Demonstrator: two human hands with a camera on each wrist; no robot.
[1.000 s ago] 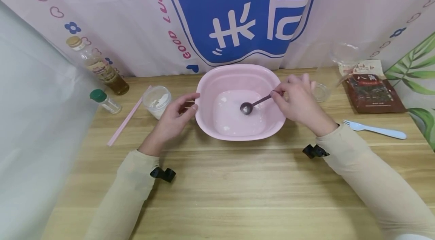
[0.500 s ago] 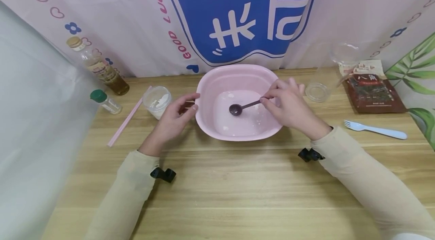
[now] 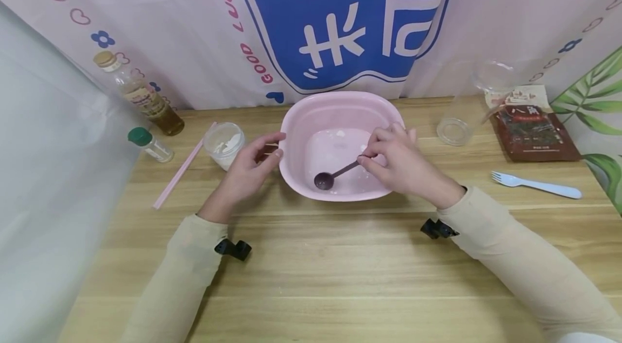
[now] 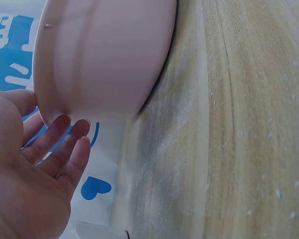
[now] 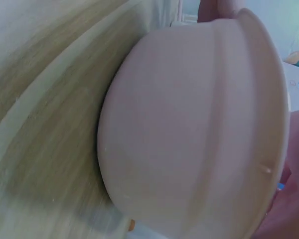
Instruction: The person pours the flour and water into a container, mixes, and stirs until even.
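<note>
Right hand [image 3: 400, 165] pinching small dark plastic spoon [image 3: 335, 174] by handle inside light, rigid pink plastic basin [image 3: 296, 121], left hand [image 3: 250, 167] fingers relaxed, touching basin's left rim.

Your head camera looked forward and down from above onto the pale wooden counter [image 3: 340, 256]. Both wrist cameras sat low and very close, facing opposite outer walls of the rounded pink plastic basin [image 4: 104, 59], which all three views shared.

Basin [image 3: 340, 111] mid-table; jar [image 3: 224, 144] left; fork [image 3: 534, 185], packet [image 3: 532, 132] right.
</note>
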